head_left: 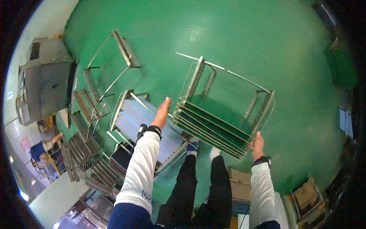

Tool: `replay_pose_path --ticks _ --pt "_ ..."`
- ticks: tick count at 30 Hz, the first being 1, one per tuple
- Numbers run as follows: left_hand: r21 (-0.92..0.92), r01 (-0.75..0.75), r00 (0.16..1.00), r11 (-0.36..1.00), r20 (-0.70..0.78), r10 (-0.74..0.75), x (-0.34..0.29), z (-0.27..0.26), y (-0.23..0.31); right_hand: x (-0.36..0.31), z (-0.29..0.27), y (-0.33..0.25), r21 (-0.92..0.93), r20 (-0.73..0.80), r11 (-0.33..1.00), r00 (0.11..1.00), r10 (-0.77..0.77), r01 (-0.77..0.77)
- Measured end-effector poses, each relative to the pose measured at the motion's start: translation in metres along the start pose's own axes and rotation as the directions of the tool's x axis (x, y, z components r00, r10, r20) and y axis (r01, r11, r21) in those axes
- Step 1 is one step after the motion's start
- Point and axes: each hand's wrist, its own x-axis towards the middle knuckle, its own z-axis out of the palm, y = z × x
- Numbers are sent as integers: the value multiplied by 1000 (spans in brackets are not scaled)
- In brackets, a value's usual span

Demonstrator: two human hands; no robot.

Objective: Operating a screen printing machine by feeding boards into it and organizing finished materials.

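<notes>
A slotted metal rack (233, 71) stands in front of me, with several flat panels (213, 126) in slots across its near part. My left hand (162, 113) is at the rack's near left side, its fingers stretched out and holding nothing that I can see. At the near right corner, my right hand (257, 145) has its fingers bent in on the rack's side and its thumb pointing up. Beneath my left forearm is a second rack (117, 110) filled with pale bluish panels (143, 118).
An open metal frame (124, 47) and several slotted racks (82, 133) stand at left, near a grey cabinet (47, 89). Another person (40, 150) is at far left. Cardboard boxes (240, 183) stand by my right leg, and more boxes (307, 194) are at lower right. The floor (289, 76) is green.
</notes>
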Motion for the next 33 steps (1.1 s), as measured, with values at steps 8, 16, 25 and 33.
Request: replay_pose_path --ticks 8,16,25,33 --pt "275 191 920 942 284 -269 -10 119 -37 -36 -97 19 79 -321 995 946 -37 66" --pt "132 57 903 990 415 -107 -130 157 3 -137 -217 86 117 -419 991 908 -9 64" --pt "169 -124 891 978 453 34 -335 102 107 -342 -241 125 241 -375 952 923 -87 188" --pt "204 -298 803 932 582 129 -445 37 136 -513 -214 198 401 -529 856 845 -75 327"
